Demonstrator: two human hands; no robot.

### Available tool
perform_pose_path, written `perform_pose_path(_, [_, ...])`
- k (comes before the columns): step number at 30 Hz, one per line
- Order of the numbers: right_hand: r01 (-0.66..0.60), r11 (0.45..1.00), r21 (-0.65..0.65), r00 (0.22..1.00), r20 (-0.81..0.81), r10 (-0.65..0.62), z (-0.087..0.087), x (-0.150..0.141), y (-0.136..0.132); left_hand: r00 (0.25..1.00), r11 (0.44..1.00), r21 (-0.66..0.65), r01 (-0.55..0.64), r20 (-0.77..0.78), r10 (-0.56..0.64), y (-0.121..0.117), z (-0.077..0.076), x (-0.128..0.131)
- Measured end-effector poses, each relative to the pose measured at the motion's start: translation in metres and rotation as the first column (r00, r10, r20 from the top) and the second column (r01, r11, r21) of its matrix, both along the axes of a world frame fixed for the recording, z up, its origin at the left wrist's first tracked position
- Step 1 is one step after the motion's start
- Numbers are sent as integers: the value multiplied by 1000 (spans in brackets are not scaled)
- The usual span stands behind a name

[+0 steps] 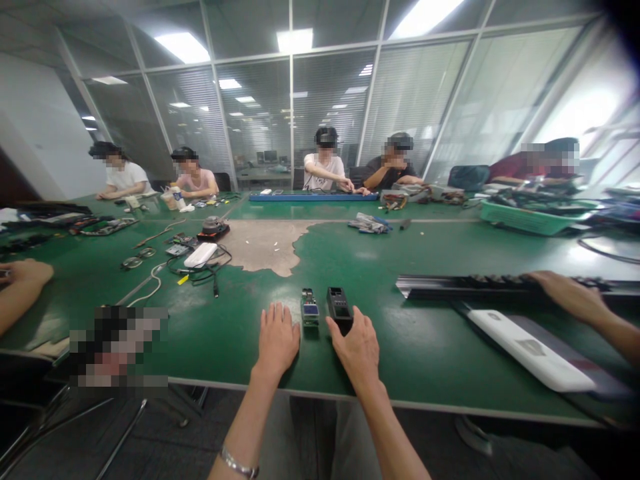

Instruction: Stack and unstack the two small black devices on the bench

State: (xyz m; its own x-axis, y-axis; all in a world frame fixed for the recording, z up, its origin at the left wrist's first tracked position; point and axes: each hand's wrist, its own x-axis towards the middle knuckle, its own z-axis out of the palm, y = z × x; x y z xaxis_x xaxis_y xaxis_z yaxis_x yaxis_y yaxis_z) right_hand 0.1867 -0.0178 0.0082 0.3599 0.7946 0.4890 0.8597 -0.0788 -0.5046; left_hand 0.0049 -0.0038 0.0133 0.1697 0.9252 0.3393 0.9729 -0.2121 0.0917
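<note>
My left hand (277, 339) lies flat on the green table, its fingers stretched out and nothing in it. Just right of its thumb is a small circuit board (310, 312) with a bluish screen, apart from the hand. A black, narrow plastic housing (340, 303) with cut-outs in its face lies to the right of the board. My right hand (359, 343) has its thumb and fingers around the near end of this housing, hiding part of that end. The housing rests on the table.
Cables with a white power adapter (201, 255) lie ahead left. To the right, a co-worker's hand (570, 293) touches a long black metal rail (460, 287), near a white elongated device (530, 350). Gloves (370, 224), a green basket (530, 219) and several people are farther off.
</note>
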Motion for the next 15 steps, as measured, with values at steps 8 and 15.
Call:
perform_pose_path(8, [-7,998,-67,1000,10,7,8,0,4,1000,1000,16,-1,3,1,1,-2,-1])
perform_pose_path(15, [-19,997,-72,997,-71,14,17,1,7,1000,1000,14,-1,16,0,1,-4,-2])
